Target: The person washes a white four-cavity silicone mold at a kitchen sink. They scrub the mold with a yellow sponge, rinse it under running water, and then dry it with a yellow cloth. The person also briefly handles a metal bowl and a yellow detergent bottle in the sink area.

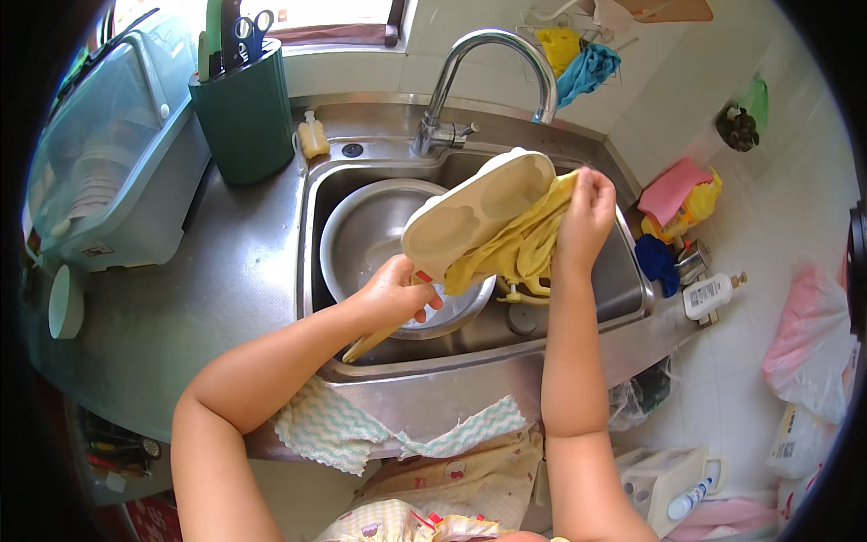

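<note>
My left hand [396, 291] grips a cream-coloured pan [474, 200] with round hollows, where its long handle [369, 344] meets the body. The pan is tilted over the sink, and its handle slants down to the lower left. In my right hand [588, 213] is a yellow cloth [515, 247], bunched along the pan's right edge. Below the pan, a round metal basin [349, 223] rests in the stainless steel sink [609, 288], partly hidden by the pan and my left hand. A small yellow object with a white fitting [518, 293] shows beside the basin.
A curved faucet [443, 88] rises behind the sink. On the left stand a green knife block [240, 122] with scissors and a lidded blue dish box [135, 217]. Bottles, including a white one [708, 297], line the right wall. A patterned cloth [339, 423] hangs over the front edge.
</note>
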`<state>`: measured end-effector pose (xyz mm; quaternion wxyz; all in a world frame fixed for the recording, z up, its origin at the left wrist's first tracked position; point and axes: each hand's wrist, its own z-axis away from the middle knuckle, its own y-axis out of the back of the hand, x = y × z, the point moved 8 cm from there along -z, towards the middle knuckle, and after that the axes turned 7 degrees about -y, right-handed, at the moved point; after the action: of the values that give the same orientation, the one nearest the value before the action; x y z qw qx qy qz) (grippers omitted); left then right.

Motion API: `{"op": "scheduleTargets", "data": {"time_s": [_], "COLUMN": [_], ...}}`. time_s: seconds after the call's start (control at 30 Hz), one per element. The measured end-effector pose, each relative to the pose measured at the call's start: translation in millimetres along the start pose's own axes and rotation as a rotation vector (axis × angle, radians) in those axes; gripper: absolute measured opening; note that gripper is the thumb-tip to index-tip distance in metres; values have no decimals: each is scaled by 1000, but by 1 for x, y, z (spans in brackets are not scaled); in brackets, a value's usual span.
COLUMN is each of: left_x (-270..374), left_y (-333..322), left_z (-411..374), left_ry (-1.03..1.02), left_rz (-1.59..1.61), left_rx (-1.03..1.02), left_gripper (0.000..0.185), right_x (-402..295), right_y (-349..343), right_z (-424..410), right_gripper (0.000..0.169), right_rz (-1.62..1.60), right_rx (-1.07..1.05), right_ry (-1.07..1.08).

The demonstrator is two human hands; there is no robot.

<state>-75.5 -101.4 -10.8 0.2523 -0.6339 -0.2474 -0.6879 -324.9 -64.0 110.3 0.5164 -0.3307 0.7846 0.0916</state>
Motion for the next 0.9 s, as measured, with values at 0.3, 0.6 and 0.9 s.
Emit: {"op": "scheduleTargets", "data": {"time_s": [0.3, 0.6, 0.9], "left_x": [-11, -10, -6], "left_y": [2, -1, -3], "left_z": [-4, -4, -1], "left_ry": [90, 63, 54], "left_rz": [211, 172, 192], "left_rx": [-51, -69, -25], "left_gripper": [29, 27, 27], "right_x": [-30, -50, -41], "right_y": [-21, -68, -72], "right_z": [42, 81, 92], "right_gripper": [15, 24, 24], "right_rz": [-128, 527, 322], "right_rx": [-77, -138, -231], "right_ry": [173, 783, 647]}}
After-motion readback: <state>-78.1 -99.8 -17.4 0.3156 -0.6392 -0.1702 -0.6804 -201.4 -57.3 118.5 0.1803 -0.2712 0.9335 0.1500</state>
